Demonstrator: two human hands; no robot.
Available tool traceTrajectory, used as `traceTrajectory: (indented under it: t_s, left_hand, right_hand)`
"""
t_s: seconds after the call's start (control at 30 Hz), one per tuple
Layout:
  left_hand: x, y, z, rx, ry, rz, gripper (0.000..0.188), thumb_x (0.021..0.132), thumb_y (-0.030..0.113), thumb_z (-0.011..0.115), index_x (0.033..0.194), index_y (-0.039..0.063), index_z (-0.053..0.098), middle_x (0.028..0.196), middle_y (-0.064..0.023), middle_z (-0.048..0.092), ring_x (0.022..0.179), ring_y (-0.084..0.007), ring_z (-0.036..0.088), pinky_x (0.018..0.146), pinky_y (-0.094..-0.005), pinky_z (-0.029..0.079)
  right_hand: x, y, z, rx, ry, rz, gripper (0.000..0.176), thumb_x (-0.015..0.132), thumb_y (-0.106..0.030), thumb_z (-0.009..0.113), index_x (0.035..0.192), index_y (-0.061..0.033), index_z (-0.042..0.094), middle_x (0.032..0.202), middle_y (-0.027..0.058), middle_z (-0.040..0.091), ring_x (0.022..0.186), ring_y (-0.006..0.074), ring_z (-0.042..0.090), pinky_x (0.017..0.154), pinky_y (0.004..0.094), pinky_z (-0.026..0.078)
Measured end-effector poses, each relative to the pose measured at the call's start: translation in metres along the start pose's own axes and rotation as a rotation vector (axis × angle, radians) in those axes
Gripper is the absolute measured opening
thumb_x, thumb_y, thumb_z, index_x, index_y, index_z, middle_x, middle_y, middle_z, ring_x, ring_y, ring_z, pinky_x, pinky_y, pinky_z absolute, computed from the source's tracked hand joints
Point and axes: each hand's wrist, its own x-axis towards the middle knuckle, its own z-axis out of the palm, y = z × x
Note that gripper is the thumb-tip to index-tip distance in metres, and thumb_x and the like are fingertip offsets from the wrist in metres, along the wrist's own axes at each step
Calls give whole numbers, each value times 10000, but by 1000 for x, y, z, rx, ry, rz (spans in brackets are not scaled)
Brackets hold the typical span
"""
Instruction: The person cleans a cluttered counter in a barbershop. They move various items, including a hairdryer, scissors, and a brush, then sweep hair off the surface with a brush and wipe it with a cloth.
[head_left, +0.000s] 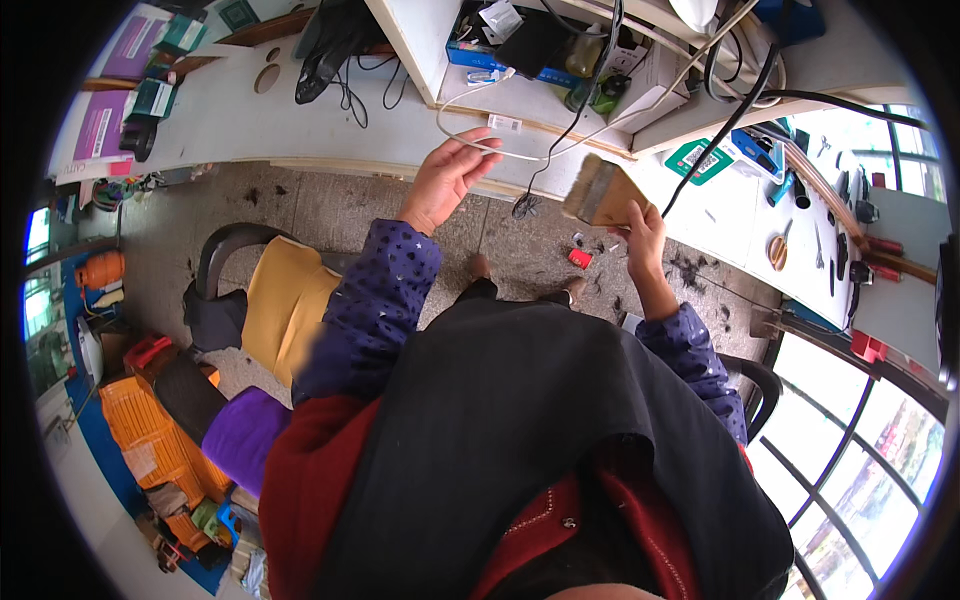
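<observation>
My left hand (450, 176) is raised at the front edge of the white counter (405, 124), its fingers closed around a thin white cable (525, 156). The cable's plug end lies up by the shelf opening. My right hand (646, 236) grips the wooden handle of a wide flat brush (596, 191) with pale bristles, which point left. The brush is held near the counter edge, to the right of a hanging black cord (551, 142). Both forearms wear dark blue patterned sleeves, and a black cape (517, 375) covers the torso and lap.
A blue box (469, 56) of small items stands in the shelf. Scissors (778, 247) and other tools lie on the right counter. Dark hair clippings (690, 271) and a small red packet (580, 258) are on the floor. A yellow-draped chair (281, 300) stands left.
</observation>
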Motion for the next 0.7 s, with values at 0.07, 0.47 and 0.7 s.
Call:
traceTrajectory:
  t_s: [0.07, 0.47, 0.7]
  left_hand:
    - [5, 11, 5, 373, -171, 20, 328, 891, -27, 454, 1215, -8, 503, 1213, -118, 541, 1058, -184, 573, 880, -262, 472]
    - [101, -62, -43, 1756, -16, 492, 398, 700, 74, 688, 1080, 99, 572, 1035, -92, 533, 1005, -274, 533, 826, -387, 439]
    - [96, -59, -36, 1603, -90, 521, 401, 722, 62, 663, 1110, 133, 590, 1051, -74, 553, 976, -278, 548, 821, -380, 459]
  right_hand:
    - [0, -5, 23, 18, -55, 29, 151, 933, -179, 518, 969, -34, 541, 851, 31, 592, 716, 129, 611, 572, 269, 538]
    - [-1, 2, 68, 2, -58, 25, 232, 923, -172, 526, 1056, 18, 525, 892, 68, 623, 717, 129, 616, 541, 248, 531]
    - [-1, 10, 67, 40, 3, 62, 239, 919, -179, 530, 1054, 18, 533, 893, 67, 629, 711, 129, 618, 523, 249, 519]
